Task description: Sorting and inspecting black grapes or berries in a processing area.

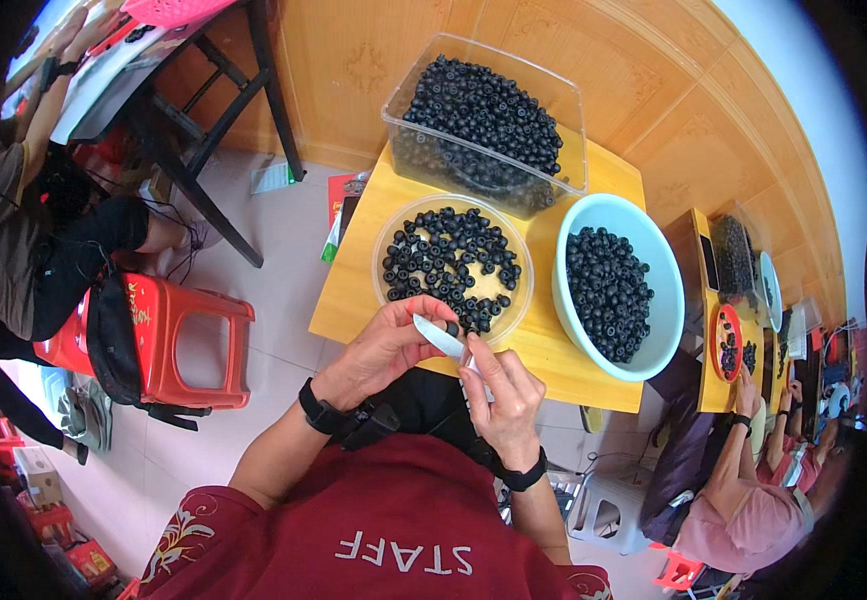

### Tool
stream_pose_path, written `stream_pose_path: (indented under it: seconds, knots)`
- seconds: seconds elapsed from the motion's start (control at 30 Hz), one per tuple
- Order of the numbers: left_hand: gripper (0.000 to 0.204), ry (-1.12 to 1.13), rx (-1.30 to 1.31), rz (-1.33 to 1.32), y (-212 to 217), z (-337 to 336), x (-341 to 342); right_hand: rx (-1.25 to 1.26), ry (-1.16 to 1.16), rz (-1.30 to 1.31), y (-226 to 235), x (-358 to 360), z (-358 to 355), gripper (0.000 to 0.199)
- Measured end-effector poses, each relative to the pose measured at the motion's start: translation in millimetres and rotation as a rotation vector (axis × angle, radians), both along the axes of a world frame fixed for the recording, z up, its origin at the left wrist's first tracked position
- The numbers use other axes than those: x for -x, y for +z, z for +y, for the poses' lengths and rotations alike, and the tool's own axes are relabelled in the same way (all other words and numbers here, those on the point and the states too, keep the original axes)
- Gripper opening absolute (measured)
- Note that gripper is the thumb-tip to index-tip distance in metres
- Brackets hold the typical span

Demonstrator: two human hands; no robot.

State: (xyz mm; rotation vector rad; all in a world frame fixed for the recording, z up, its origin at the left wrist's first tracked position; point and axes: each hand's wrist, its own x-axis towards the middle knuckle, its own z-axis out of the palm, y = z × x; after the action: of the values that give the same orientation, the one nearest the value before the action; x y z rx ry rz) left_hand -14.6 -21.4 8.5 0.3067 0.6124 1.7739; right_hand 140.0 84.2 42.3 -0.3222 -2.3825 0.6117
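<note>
My left hand [392, 342] is closed, its fingertips pinching a small round black part [452, 327]. My right hand [506, 402] grips a small knife [437, 337]; its pale blade lies against or just beside the black part, and I cannot tell which. Both hands are over the near rim of a round clear shallow tray [526, 290] holding many loose black ring-like parts [446, 245]. Right of it stands a light blue bowl [670, 325], heaped with similar black parts. Behind the tray, a clear rectangular bin [424, 150] holds many more.
The containers stand on a small yellow wooden table [354, 300] against a wood-panelled wall [354, 70]. A red plastic stool [189, 340] and a dark-legged table [194, 180] are to the left, where a person sits. Other people work at similar tables [711, 380] on the right.
</note>
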Motion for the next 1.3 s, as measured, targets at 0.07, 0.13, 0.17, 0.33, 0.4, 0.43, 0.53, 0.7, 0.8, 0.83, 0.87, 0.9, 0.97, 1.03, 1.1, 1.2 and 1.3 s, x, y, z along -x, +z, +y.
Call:
stream_pose_path:
  seconds: [0.07,0.13,0.17,0.33,0.4,0.43,0.53,0.7,0.8,0.83,0.87,0.9,0.97,1.03,1.1,1.2,1.3]
  knots:
    - [0.017,0.006,-0.022,0.016,1,0,0,-0.002,-0.003,-0.005,0,-1,1,0.039]
    - [0.017,0.004,-0.006,0.017,1,0,0,-0.006,-0.015,-0.015,-1,-2,2,0.039]
    - [0.016,0.002,0.009,0.017,1,0,-1,-0.005,-0.016,-0.015,-1,-2,2,0.039]
    - [0.016,0.015,0.03,0.029,1,-1,-1,-0.003,-0.005,-0.015,-4,-3,4,0.04]
    - [0.016,0.018,0.041,0.043,1,-2,0,-0.006,0.002,-0.018,-4,-3,5,0.04]
    - [0.017,0.011,0.049,0.059,1,-3,2,-0.011,0.009,-0.021,-5,-2,5,0.04]
    - [0.017,0.003,0.059,0.096,1,-4,6,-0.021,0.017,-0.048,-7,-2,6,0.037]
    - [0.014,-0.069,0.086,0.091,13,-13,7,0.036,-0.133,-0.029,-28,-6,31,0.031]
    - [0.012,-0.085,0.09,0.068,14,-19,6,0.099,-0.181,-0.029,-25,-14,38,0.03]
    - [0.013,-0.058,0.11,0.054,10,-19,6,0.108,-0.171,-0.03,-21,-15,35,0.029]
    - [0.013,-0.037,0.122,0.044,8,-15,8,0.115,-0.163,-0.017,-20,-15,34,0.028]
    - [0.013,-0.038,0.119,0.046,7,-13,8,0.112,-0.164,-0.015,-20,-14,32,0.028]
    - [0.012,-0.029,0.108,0.035,6,-11,6,0.23,-0.189,-0.04,-21,-16,28,0.027]
    - [0.012,-0.02,0.121,0.029,9,-8,5,0.246,-0.191,-0.013,-21,-18,26,0.026]
    - [0.013,-0.019,0.13,0.019,10,-4,2,0.258,-0.2,0.01,-21,-22,25,0.026]
    - [0.016,0.012,0.121,0.005,10,2,-1,0.264,-0.221,0.031,-22,-26,26,0.025]
    - [0.018,0.104,0.151,0.09,5,4,-2,0.273,-0.234,0.074,-25,-32,24,0.026]
